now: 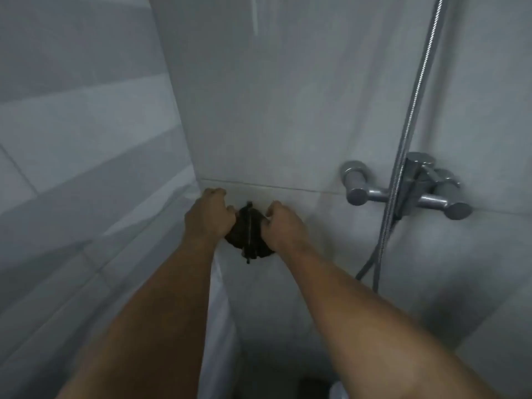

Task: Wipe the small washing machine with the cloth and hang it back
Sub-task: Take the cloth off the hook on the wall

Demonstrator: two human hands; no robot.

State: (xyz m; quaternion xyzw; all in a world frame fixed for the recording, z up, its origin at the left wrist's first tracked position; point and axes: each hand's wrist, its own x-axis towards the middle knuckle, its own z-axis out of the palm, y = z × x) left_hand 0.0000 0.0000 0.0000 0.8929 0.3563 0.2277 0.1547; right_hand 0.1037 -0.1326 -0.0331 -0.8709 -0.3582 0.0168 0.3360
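**Cloth bunched at the wall, hook hard to see**

Cloth (248, 232), dark and bunched, sits against the far tiled wall (273, 110) between both hands. The left hand (209, 215) clamps its left side, the right hand (280, 223) its right, fingers curled shut. A thin dark vertical piece crosses it; blur hides what it is. The tap (408, 187) and hose (414, 110) stand right.

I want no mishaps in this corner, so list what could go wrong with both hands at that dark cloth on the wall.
1. The left hand and right hand both pinch the dark cloth at a small hook; a poor catch could let it drop.
2. Drawing back, the right arm might snag the shower hose or knock the tap.
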